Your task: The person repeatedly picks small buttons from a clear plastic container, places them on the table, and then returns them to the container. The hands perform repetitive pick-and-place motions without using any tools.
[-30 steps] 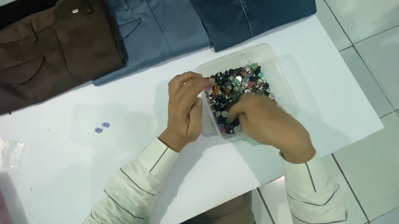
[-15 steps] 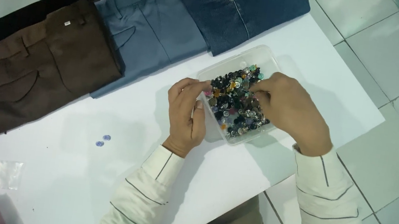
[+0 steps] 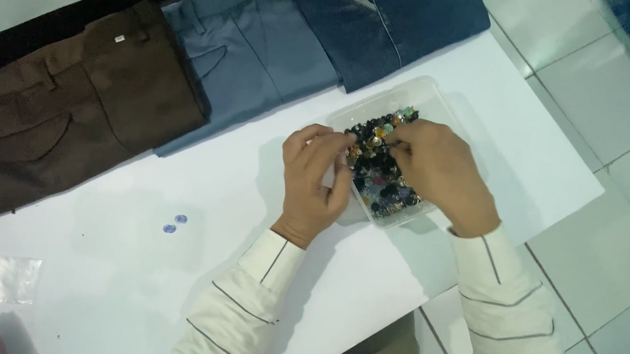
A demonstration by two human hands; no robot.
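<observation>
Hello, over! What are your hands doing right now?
Right hand picking in clear tray of mixed buttons. Left hand pinched at tray's edge. Nothing blocking; folded trousers lie behind.

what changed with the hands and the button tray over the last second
The right hand slid from the tray's near end toward its far end, fingers in the buttons. The left hand stayed at the clear tray; folded trousers and two loose blue buttons unchanged.

clear plastic tray (image 3: 434, 103), shallow, rectangular, lying flat and askew near the white table's right edge; open top, roughly half filled with small mixed-colour buttons (image 3: 377, 170), mostly dark, heaped loosely
</observation>
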